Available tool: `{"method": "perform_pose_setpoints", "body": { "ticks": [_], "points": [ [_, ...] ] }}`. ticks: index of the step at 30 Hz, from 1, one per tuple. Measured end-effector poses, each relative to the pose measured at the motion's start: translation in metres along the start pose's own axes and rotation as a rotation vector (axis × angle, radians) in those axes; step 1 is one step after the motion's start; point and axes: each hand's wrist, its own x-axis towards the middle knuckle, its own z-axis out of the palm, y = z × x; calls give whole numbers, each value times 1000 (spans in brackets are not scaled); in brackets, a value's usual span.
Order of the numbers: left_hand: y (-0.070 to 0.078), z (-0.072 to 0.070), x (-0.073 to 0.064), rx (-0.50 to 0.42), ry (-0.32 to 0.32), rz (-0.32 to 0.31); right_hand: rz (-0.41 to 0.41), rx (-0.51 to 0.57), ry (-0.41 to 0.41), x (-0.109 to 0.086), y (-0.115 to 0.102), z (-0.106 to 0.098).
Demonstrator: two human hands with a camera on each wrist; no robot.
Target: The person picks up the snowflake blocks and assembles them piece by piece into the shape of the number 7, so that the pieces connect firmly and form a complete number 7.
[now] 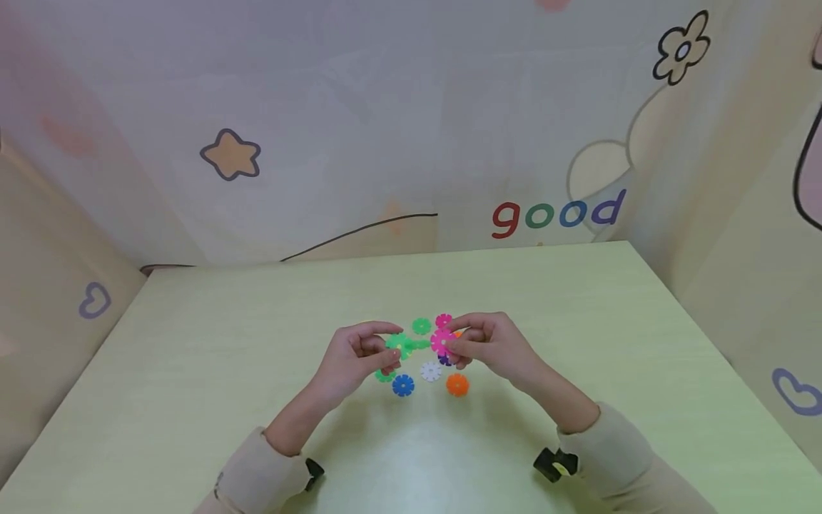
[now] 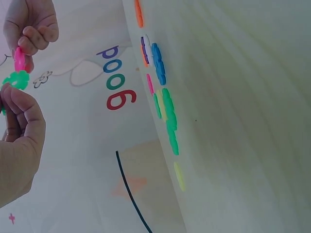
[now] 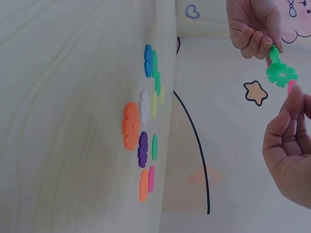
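**Green and pink snowflake discs held edge to edge**

Pale green wooden tabletop [image 1: 225,357] carries loose plastic snowflake discs, a blue one [image 1: 403,385] at six o'clock. Above them, the left hand [image 1: 353,360] pinches a green plastic snowflake disc [image 1: 399,344]; the right hand [image 1: 494,346] pinches a pink plastic snowflake disc [image 1: 442,341], lying at three o'clock from the green, nearly touching.
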Motion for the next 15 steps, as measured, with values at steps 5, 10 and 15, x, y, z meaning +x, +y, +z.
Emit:
{"method": "perform_pose_setpoints", "body": {
  "ticks": [5,10,15],
  "points": [
    [0,-2,1,0,-5,5,-10,10,-7,2,1,0],
    [2,-2,0,15,1,1,0,24,-19,3,2,3],
    [2,-2,-1,22,1,-12,19,44,-29,3,4,6]
  ]
}}
